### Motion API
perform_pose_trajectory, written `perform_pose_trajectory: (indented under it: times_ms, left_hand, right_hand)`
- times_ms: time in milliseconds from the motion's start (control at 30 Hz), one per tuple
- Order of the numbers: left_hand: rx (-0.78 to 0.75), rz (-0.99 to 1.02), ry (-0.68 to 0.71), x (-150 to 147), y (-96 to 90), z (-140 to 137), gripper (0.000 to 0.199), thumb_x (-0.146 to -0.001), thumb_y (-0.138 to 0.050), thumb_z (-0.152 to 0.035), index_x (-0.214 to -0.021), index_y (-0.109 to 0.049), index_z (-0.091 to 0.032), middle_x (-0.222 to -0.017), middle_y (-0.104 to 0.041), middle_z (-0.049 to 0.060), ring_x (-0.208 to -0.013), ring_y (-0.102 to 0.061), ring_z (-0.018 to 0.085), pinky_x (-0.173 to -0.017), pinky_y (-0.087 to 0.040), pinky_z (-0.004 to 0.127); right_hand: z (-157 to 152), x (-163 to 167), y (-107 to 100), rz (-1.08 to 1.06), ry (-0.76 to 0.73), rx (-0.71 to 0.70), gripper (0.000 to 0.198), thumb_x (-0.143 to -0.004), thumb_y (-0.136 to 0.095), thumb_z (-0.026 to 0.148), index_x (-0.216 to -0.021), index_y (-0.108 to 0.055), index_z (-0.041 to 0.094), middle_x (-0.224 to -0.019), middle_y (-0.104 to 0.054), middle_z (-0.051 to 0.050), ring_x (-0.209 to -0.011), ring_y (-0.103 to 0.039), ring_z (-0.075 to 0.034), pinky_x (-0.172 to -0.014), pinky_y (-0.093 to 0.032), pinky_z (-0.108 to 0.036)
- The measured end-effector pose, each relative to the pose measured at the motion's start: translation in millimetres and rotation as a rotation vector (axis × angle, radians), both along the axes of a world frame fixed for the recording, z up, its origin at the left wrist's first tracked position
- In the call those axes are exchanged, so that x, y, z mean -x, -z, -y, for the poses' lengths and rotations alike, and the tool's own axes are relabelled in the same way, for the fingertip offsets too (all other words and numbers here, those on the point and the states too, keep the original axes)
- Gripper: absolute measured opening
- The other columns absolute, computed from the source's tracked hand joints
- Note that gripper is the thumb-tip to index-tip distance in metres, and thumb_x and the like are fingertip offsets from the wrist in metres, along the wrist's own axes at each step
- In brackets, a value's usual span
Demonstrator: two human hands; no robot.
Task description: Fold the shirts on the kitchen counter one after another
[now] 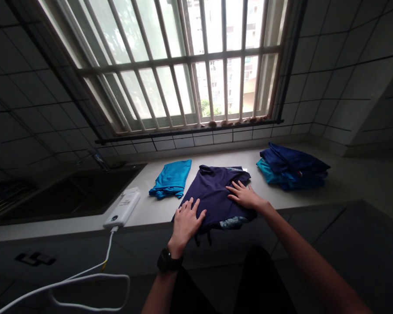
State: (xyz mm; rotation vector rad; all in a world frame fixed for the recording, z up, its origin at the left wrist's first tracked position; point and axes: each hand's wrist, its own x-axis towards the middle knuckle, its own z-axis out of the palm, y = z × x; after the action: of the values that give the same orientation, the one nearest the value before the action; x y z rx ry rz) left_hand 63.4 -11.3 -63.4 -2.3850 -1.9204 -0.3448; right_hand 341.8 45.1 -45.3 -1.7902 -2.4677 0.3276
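Lying under the fingers of both hands, the garment (pixel 212 185) is on the counter (pixel 146 210) between a blue cloth (pixel 172 176) and a pile (pixel 291 168), the left hand (pixel 187 221) at its near-left part, the right hand (pixel 244 195) on its right side. Both have fingers spread, clamped on nothing. It looks dark purple, creased, widest nearest the person, with a pale patterned patch (pixel 234 222).

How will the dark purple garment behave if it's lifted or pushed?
The dark purple garment likely sags when lifted, as its near edge droops past the counter. Pushed, it may bunch, given the wrinkles across it.
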Motion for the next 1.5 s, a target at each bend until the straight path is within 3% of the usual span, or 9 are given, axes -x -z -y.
perform_pose_trajectory:
  times_ms: [133, 267, 367, 500, 733, 967, 1100, 1300, 1500]
  left_hand:
    - [0.025, -0.035, 0.013, -8.0, -20.2, 14.9, 0.049, -0.103, -0.044, -0.050, -0.136, -0.067, -0.023, -0.138, -0.067, 0.015, -0.128, -0.059, 0.037, -0.103, -0.048, 0.052]
    - [0.087, -0.029, 0.137, -2.5, -39.7, -3.9, 0.036, -0.105, -0.040, -0.034, -0.112, -0.073, -0.022, -0.109, -0.076, 0.012, -0.108, -0.069, 0.029, -0.099, -0.050, 0.044]
    - [0.044, 0.070, 0.226, 1.8, -41.5, -36.5, 0.034, -0.099, -0.054, -0.036, -0.126, -0.069, -0.021, -0.126, -0.073, 0.013, -0.121, -0.066, 0.028, -0.106, -0.048, 0.040]
    - [0.105, 0.113, 0.262, 1.7, -26.7, -64.2, 0.080, -0.087, -0.066, -0.063, -0.152, -0.051, -0.017, -0.161, -0.048, 0.018, -0.152, -0.041, 0.034, -0.122, -0.035, 0.046]
    - [0.138, 0.058, 0.286, 2.7, -22.5, -39.6, 0.076, -0.087, -0.063, -0.073, -0.142, -0.062, -0.021, -0.146, -0.062, 0.016, -0.137, -0.055, 0.036, -0.119, -0.038, 0.048]
    - [0.120, 0.121, 0.329, 8.3, -30.4, -48.2, 0.071, -0.083, -0.072, -0.066, -0.137, -0.064, -0.021, -0.137, -0.064, 0.014, -0.129, -0.059, 0.034, -0.111, -0.046, 0.045]
    - [0.167, 0.163, 0.450, 8.4, -31.0, -62.2, 0.049, -0.086, -0.076, -0.050, -0.125, -0.069, -0.022, -0.140, -0.063, 0.012, -0.130, -0.059, 0.029, -0.110, -0.048, 0.038]
    - [0.096, 0.028, 0.387, -9.4, -35.1, -48.4, 0.010, -0.097, -0.057, -0.018, -0.101, -0.066, -0.017, -0.113, -0.070, 0.013, -0.107, -0.065, 0.026, -0.094, -0.053, 0.036]
    - [-0.051, 0.052, 0.233, -18.2, -73.1, -56.6, 0.026, -0.099, -0.042, -0.006, -0.115, -0.060, -0.018, -0.111, -0.070, 0.013, -0.102, -0.069, 0.024, -0.087, -0.053, 0.032]
  right_hand:
    - [-10.9, -7.5, -9.6, 0.014, -0.054, -0.030, 0.050, -0.108, -0.040, 0.036, -0.157, -0.050, 0.032, -0.170, -0.035, -0.009, -0.159, -0.024, -0.037, -0.122, -0.015, -0.075]
    - [-1.2, 3.2, -12.9, -0.028, -0.065, -0.113, 0.053, -0.104, -0.049, 0.031, -0.156, -0.052, 0.026, -0.168, -0.038, -0.013, -0.157, -0.032, -0.036, -0.125, -0.026, -0.063]
    - [5.7, 11.0, -14.0, -0.037, -0.011, -0.097, 0.073, -0.101, -0.058, 0.044, -0.166, -0.034, 0.023, -0.173, -0.025, -0.015, -0.158, -0.027, -0.038, -0.125, -0.030, -0.057]
    - [7.3, 6.1, -20.3, -0.021, 0.022, -0.005, 0.084, -0.095, -0.062, 0.062, -0.163, -0.039, 0.017, -0.167, -0.039, -0.020, -0.152, -0.040, -0.038, -0.120, -0.038, -0.049]
    - [18.6, -1.9, -38.5, 0.074, -0.037, 0.010, 0.091, -0.078, -0.077, 0.070, -0.152, -0.057, 0.020, -0.141, -0.062, -0.019, -0.127, -0.061, -0.040, -0.108, -0.048, -0.044]
    - [16.5, -1.2, -28.4, -0.059, -0.053, -0.001, 0.072, -0.081, -0.081, 0.057, -0.142, -0.062, 0.023, -0.161, -0.045, -0.016, -0.145, -0.047, -0.036, -0.117, -0.042, -0.045]
    - [13.5, 1.7, -32.1, -0.021, -0.117, 0.000, 0.068, -0.087, -0.079, 0.051, -0.144, -0.060, 0.020, -0.148, -0.059, -0.016, -0.134, -0.057, -0.034, -0.110, -0.047, -0.040]
    - [23.7, 20.6, -40.8, 0.060, -0.178, -0.098, 0.021, -0.097, -0.068, 0.026, -0.115, -0.071, 0.016, -0.122, -0.072, -0.013, -0.113, -0.068, -0.027, -0.091, -0.049, -0.030]
    - [14.5, 26.9, -86.5, 0.079, -0.078, -0.227, 0.020, -0.099, -0.057, 0.020, -0.117, -0.066, 0.017, -0.118, -0.074, -0.014, -0.104, -0.069, -0.029, -0.080, -0.047, -0.033]
